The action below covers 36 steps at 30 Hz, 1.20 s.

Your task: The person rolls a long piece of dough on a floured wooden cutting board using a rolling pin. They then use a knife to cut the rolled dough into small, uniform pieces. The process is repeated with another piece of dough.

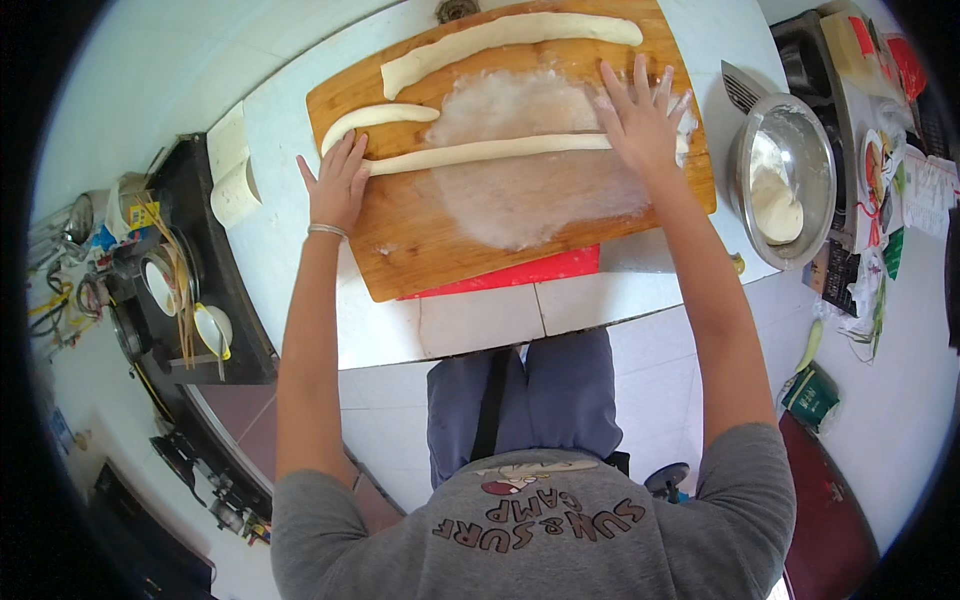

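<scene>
Dough rope (490,150) runs under left hand (337,188) and right hand (642,128), grips spread flat, seemingly unclenched; uneven pressing could tear it.

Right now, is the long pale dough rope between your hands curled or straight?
Nearly straight: the long pale dough rope bends only slightly across the brown wooden board, between left hand and right hand.

Def a kitchen, looks more like a home one than a shop imo: floury wooden board (390,270) w/ dough strips (510,38) at 12 o'clock, metal bowl (797,145) w/ a dough lump (777,212) at 2, white bowl (210,325) + chopsticks (184,310) on a dark worktop (245,355) at 9 (pretty cluttered over there, ngl). Long green veg (810,346) at 3 o'clock too, plus white floor tiles (655,382) at 4.
</scene>
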Motion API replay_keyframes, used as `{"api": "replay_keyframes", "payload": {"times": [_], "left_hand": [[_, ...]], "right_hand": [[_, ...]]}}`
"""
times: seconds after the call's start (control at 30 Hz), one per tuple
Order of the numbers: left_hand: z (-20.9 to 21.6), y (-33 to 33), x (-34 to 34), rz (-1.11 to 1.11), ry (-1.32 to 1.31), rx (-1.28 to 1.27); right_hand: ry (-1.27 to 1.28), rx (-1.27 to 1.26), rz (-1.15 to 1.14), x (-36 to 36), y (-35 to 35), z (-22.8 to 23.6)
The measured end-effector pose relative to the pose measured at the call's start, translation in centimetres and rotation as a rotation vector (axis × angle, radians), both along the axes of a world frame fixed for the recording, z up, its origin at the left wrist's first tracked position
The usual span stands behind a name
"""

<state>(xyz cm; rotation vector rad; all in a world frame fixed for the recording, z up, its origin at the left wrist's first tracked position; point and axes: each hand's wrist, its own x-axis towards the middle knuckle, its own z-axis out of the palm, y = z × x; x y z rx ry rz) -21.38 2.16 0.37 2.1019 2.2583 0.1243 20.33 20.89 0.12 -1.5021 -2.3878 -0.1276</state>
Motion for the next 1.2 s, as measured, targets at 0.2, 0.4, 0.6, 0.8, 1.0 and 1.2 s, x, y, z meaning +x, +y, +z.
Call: {"api": "replay_keyframes", "payload": {"times": [0.2, 0.4, 0.6, 0.8, 1.0, 1.2], "left_hand": [[-0.1, 10.0, 12.7, -0.073, -0.217, 0.353], [-0.9, 0.3, 17.0, -0.073, -0.021, 0.032], [0.4, 0.7, 15.3, 0.065, 0.086, -0.057], [-0.2, 5.3, 12.2, 0.158, 0.107, 0.032], [1.0, -5.8, 13.6, 0.013, 0.033, -0.173], [-0.7, 4.4, 8.6, 0.214, 0.083, 0.086]], "right_hand": [[0.266, -0.078, 0.069, -15.2, -3.3, 3.8], [0.16, -0.301, 0.201, -10.2, -12.1, 0.7], [0.048, -0.368, 0.154, -8.5, -12.3, 2.7], [0.111, -0.17, 0.058, -9.8, -4.1, -0.4], [-0.005, -0.424, 0.136, -3.2, -16.4, 1.6], [-0.018, -0.073, -0.042, -5.4, -3.5, 0.1]]}}
